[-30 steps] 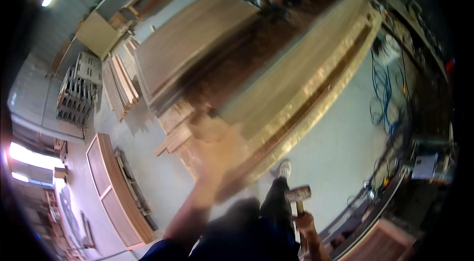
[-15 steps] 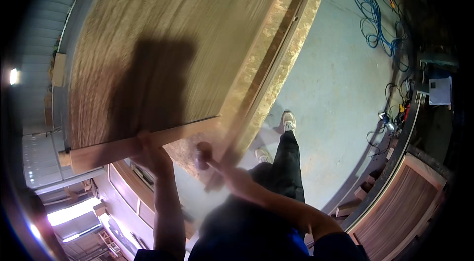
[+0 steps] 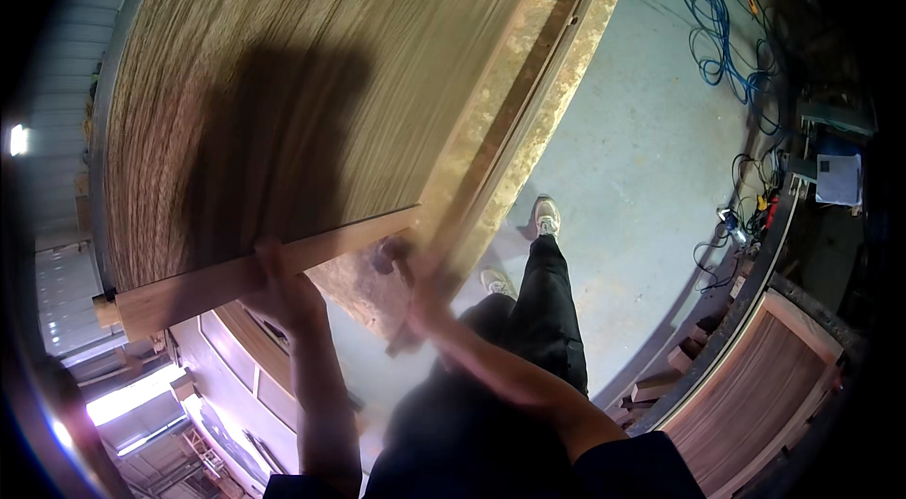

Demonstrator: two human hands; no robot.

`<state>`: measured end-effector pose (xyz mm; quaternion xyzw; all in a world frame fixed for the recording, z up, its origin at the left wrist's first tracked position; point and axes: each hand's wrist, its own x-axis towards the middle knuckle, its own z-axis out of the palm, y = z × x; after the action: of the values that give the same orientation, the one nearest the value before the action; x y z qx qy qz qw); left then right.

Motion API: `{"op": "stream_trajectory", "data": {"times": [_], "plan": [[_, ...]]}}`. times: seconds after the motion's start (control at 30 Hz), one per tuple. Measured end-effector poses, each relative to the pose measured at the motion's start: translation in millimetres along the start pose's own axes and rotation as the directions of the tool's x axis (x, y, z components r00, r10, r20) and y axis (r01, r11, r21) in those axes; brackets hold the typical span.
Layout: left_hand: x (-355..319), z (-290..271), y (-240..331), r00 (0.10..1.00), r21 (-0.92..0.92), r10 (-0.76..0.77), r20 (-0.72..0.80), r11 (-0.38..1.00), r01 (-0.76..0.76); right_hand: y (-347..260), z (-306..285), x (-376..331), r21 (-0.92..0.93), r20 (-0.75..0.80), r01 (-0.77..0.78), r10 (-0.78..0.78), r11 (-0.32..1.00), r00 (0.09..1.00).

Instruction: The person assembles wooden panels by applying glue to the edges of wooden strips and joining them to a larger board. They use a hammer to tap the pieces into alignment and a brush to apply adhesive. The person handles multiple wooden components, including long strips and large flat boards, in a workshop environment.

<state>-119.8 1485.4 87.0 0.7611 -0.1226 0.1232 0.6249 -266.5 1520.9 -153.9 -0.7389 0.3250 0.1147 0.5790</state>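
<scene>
A large wood-grain panel point(image 3: 396, 74) lies in front of me. Along its near edge runs a plain wooden strip point(image 3: 179, 296), with a thin dark line between the two. My left hand point(image 3: 288, 296) grips this strip near its middle, thumb on top and the other fingers beneath. My right hand point(image 3: 429, 306), smeared by motion, is closed round the handle of a mallet point(image 3: 385, 256). The mallet's blurred, rounded head is close to the strip's right part; whether it touches cannot be made out. A dark shadow falls over the panel.
Pale, worn boards point(image 3: 500, 112) run under the panel's right side. Blue hose point(image 3: 708, 23) lies coiled on the floor at far right, with cables and tools below it. A framed wooden panel point(image 3: 755, 386) stands at lower right. Another bench point(image 3: 222, 357) is at lower left.
My right hand and the mallet have moved slightly up toward the strip. The view has shifted a little; my left hand keeps its hold on the strip.
</scene>
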Motion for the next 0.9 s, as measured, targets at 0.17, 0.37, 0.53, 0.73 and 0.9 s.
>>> {"op": "stream_trajectory", "data": {"times": [0.17, 0.37, 0.53, 0.73, 0.9], "plan": [[0, 2, 3, 0.999, -0.017, 0.020, -0.043, 1.000, -0.021, 18, 23, 10, 0.143, -0.060, 0.135, -0.127, 0.980, 0.990], [-1, 28, 23, 0.987, -0.074, 0.119, 0.104, 0.991, -0.111, 73, 114, 31, 0.528, 0.084, 0.128, -0.201, 0.839, 0.976], [3, 10, 15, 0.989, 0.052, 0.071, 0.130, 0.996, -0.078, -3, 6, 9, 0.121, 0.112, 0.167, -0.181, 0.979, 0.977], [7, 30, 20, 0.979, -0.071, 0.166, 0.116, 0.985, -0.159, -6, -13, 4, 0.124, 0.210, 0.195, -0.218, 0.973, 0.953], [9, 35, 36, 0.969, 0.054, 0.198, 0.147, 0.977, -0.208, -38, -57, -31, 0.462, 0.465, 0.146, -0.380, 0.875, 0.800]]}}
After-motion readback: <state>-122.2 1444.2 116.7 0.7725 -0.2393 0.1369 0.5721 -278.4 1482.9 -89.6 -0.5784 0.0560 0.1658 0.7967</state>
